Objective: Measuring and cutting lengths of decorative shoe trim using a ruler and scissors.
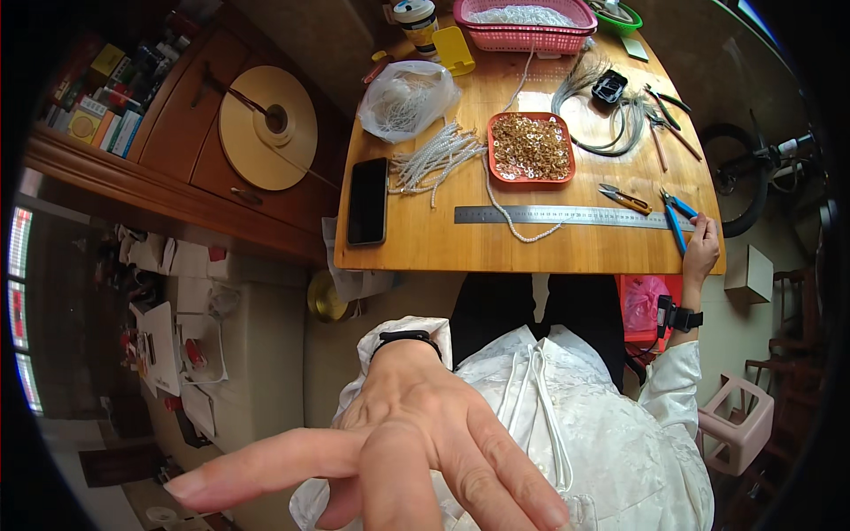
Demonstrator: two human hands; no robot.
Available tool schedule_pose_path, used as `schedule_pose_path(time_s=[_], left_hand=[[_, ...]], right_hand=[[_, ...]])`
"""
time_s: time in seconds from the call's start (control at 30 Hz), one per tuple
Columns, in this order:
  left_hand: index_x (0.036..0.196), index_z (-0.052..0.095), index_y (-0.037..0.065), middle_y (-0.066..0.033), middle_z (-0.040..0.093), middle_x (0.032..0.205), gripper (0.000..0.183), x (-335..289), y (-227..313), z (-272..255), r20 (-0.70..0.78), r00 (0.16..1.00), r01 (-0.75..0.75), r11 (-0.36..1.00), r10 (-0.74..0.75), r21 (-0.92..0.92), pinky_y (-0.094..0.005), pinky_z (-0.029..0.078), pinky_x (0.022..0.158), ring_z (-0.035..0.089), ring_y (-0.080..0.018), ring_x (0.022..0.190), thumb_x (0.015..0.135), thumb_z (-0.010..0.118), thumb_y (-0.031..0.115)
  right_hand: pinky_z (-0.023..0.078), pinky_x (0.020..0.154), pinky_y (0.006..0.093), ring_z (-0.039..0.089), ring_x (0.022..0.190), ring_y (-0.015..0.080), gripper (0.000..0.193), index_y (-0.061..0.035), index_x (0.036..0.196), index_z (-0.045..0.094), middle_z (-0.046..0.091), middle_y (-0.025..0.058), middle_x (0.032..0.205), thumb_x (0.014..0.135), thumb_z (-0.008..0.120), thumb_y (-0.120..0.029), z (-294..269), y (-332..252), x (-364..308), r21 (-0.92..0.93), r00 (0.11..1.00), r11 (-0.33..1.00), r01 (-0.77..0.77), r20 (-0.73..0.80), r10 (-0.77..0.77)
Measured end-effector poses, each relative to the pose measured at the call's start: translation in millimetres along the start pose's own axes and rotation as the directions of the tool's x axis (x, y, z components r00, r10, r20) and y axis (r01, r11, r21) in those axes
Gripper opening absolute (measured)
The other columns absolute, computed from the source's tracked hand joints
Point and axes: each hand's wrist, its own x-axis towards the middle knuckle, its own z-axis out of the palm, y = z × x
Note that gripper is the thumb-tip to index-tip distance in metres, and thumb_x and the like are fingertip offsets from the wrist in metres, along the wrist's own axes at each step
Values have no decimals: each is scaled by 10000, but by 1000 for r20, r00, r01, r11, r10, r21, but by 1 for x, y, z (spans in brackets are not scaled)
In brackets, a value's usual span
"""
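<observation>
My left hand [407,442] is raised close to the camera, palm away, its fingers spread and nothing in them. At the table's right front corner, my right hand [701,248] has its fingers curled, right beside blue-handled pliers [676,230] and the right end of a steel ruler [567,215]. Whether it grips either one is hidden. Yellow-handled thread snips [627,200] lie just above the ruler. A strand of small white beads [518,234] crosses the ruler and hangs toward the front edge. Behind it, an orange tray [492,173] is filled with gold-coloured metal pieces.
A black phone [367,202], bundled bead strands [434,159] and a plastic bag [407,99] occupy the wooden table's left side. Farther back are a pink basket [522,37], coiled wire [611,146], a black box [609,88] and more pliers [668,124]. A pink stool [737,425] stands at right.
</observation>
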Motion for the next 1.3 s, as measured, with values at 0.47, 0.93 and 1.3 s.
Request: schedule_pose_path(time_s=[0.47, 0.93, 1.3], left_hand=[[1445, 225, 420, -54, 496, 1222, 699, 29, 16, -42, 65, 953, 300, 950, -295, -84, -522, 521, 887, 655, -366, 921, 904, 538, 107], [1189, 532, 38, -87, 634, 859, 574, -4, -19, -110, -580, 810, 284, 808, 85, 515, -242, 499, 594, 593, -123, 685, 680, 747, -119], [1084, 618, -16, -143, 661, 966, 284, -26, -65, -167, -782, 597, 787, 317, -176, 529, -320, 495, 835, 624, -219, 937, 810, 679, 23]], right_hand=[[411, 564, 316, 556, 615, 185, 354, -43, 818, 614, 605, 99, 694, 974, 495, -338, -2, -8, -1, 13, 1000, 1000, 2, 9, -3], [405, 602, 270, 497, 655, 123, 333, -23, 818, 596, 563, 47, 704, 984, 490, -292, -9, -13, -6, 91, 999, 995, -35, -38, 39], [410, 617, 262, 531, 689, 123, 294, -10, 843, 598, 596, 63, 737, 974, 510, -258, -11, -17, -2, 81, 1000, 996, -28, 5, 28]])
